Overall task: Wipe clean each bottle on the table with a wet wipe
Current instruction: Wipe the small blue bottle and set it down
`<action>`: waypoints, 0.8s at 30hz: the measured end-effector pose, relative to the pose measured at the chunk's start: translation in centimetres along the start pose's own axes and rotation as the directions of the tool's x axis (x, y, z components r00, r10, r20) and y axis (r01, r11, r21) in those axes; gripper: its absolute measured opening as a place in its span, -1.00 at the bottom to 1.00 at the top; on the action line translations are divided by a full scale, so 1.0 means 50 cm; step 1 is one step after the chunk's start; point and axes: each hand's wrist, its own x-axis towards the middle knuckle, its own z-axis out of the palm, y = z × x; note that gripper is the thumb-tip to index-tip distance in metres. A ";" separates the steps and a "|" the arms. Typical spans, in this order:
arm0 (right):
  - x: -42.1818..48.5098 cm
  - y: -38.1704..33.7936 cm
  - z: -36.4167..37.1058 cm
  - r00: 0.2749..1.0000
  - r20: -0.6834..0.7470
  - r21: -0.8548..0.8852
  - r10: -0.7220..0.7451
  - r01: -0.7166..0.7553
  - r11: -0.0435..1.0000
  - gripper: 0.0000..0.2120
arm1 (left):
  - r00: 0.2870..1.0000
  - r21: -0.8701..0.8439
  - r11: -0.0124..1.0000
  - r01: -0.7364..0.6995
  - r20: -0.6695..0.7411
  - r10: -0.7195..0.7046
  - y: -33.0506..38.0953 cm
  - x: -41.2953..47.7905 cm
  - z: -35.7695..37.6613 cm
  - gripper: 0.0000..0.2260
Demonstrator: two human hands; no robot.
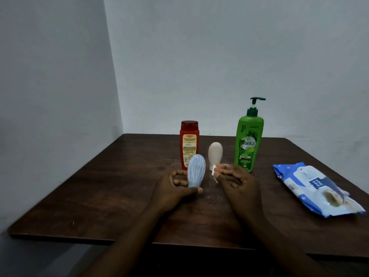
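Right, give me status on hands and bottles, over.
Left hand holds pale blue bottle. Right hand pinches wet wipe, not touching it. Red, cream, green bottles stand behind. Nothing in the way.

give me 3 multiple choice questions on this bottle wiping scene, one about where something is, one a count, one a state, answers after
1. Where does the wipes pack lie?
A. on the table's right side
B. at its left edge
C. behind the red bottle

2. How many bottles are in view?
A. two
B. four
C. six

3. What is the left hand doing?
A. resting flat
B. holding the pale blue bottle
C. pressing the pump

Answers:
1 A, the pack lies right of the green pump bottle.
2 B, the red bottle, the beige bottle, the green one and the pale blue bottle.
3 B, its fingers and thumb curl round the blue bottle's lower end.
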 end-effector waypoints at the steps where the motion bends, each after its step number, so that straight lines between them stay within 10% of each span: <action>1: -0.003 -0.003 0.001 0.999 0.016 -0.014 -0.047 0.048 0.999 -0.79 | 1.000 -0.006 1.000 -0.004 0.002 0.004 -0.001 0.000 0.001 -0.45; 13: -0.014 -0.008 0.040 0.934 0.286 -0.196 -0.214 0.275 0.941 -0.77 | 0.996 0.012 0.997 -0.072 0.059 0.071 -0.013 0.012 -0.010 -0.39; 24: 0.046 -0.001 0.069 0.970 0.164 -0.210 -0.180 0.212 0.954 -0.82 | 0.999 -0.004 1.000 0.000 0.043 0.000 -0.017 0.016 -0.016 -0.35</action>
